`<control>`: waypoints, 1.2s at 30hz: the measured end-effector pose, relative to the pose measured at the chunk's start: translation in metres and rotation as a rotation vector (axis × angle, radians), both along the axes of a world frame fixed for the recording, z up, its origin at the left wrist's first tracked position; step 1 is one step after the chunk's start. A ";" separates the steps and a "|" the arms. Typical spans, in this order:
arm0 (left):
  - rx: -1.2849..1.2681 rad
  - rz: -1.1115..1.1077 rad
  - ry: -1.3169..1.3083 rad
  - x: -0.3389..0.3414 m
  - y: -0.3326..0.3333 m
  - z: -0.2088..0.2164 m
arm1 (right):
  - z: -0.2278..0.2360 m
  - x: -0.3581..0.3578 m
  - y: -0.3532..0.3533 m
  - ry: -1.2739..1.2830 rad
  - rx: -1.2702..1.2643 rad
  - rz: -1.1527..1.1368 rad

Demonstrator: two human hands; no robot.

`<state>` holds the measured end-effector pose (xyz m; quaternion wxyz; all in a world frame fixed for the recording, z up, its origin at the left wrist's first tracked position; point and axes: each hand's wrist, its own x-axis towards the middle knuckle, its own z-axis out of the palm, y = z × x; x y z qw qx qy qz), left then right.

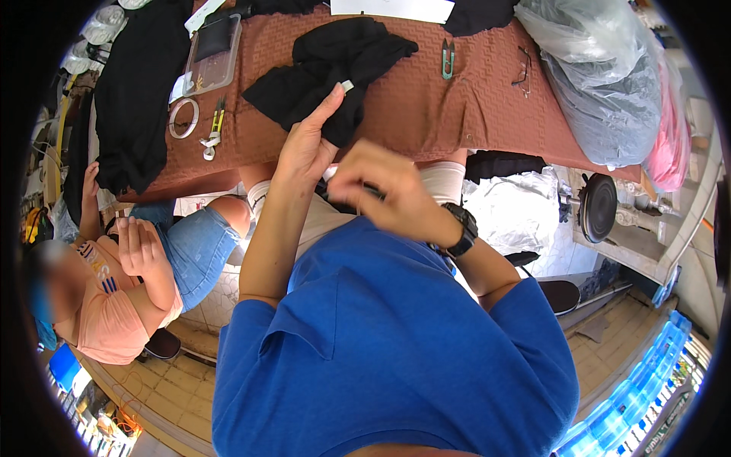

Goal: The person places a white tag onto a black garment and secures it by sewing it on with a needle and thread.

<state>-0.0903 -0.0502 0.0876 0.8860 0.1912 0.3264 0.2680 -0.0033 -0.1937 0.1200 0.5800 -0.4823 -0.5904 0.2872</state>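
A black cloth garment lies bunched on the brown-covered table in front of me. My left hand grips its near edge, the thumb stretched upward along it. A small pale label shows on the cloth by the thumb tip. My right hand, with a black watch on its wrist, is just right of the left hand and smeared by motion; its fingers cannot be made out. A small white thing sits between the two hands, too small to name.
Green thread snips, eyeglasses and full plastic bags lie to the right. On the left are yellow-handled snips, a white ring, a clear plastic box and black cloth. A co-worker sits at left.
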 end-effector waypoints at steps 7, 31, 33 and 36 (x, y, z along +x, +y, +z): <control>0.060 -0.060 -0.112 -0.001 -0.009 0.011 | -0.019 0.021 0.036 0.233 0.009 -0.455; 0.218 0.013 0.021 0.001 -0.019 0.028 | -0.027 0.015 0.048 0.254 0.023 -0.551; 0.219 0.003 0.017 0.001 -0.019 0.030 | -0.027 0.015 0.048 0.266 0.020 -0.548; 0.201 0.001 0.004 0.001 -0.020 0.031 | -0.026 0.015 0.048 0.285 0.019 -0.542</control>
